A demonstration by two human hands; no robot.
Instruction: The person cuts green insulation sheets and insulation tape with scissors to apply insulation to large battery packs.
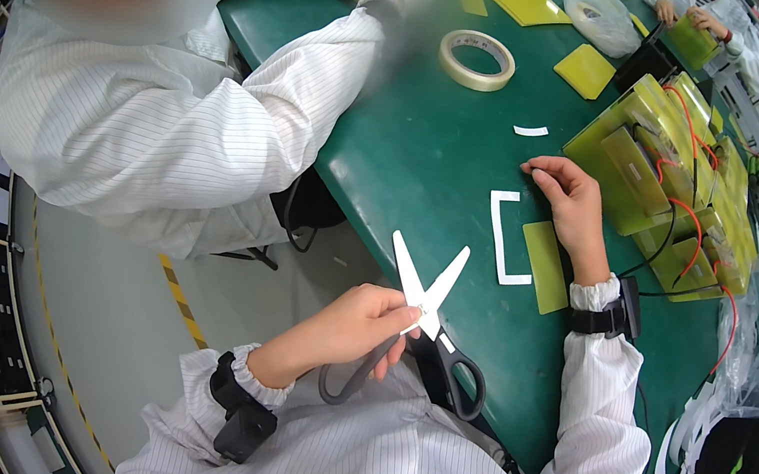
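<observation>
My left hand (353,329) is closed on a pair of scissors (427,317) with dark handles, held over the table's near edge. Their pale blades are spread and point away from me. My right hand (575,211) hovers at or just over the table, fingertips pinched together; whatever they hold, if anything, is too small to make out. Just left of it lies a white bracket-shaped strip (498,243). Beside that strip, under my right wrist, is a yellow-green sheet (546,272). A short white strip (530,132) lies beyond my right fingertips.
A tape roll (473,80) lies farther back on the green table (393,158). Yellow-green blocks (633,150) with red and black wires stand at right. A co-worker's sleeve (295,85) reaches in from the left. Stacked yellow sheets (524,2) and a plastic bag (600,20) lie at the far side.
</observation>
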